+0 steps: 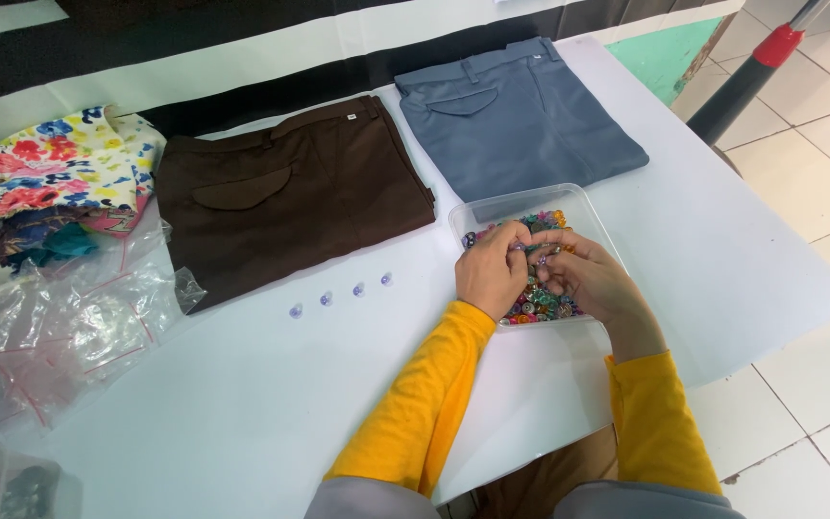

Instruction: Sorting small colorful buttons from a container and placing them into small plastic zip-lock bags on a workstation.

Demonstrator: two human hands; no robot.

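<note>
Both hands (538, 271) pinch colourful beads (540, 300) over the clear tray (511, 204); 4 purple beads (341, 295) lie left.

surface: white table (242, 404) | far side: folded brown trousers (290, 197) and folded grey-blue trousers (521, 115) are laid side by side | left edge: floral cloth (50, 163) and crumpled clear plastic bags (60, 327) | middle: four small lilac beads (340, 296) are set in a row | right: clear plastic tray (569, 200) of mixed beads

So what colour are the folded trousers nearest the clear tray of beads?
Grey-blue trousers, seen best from the head camera.
</note>
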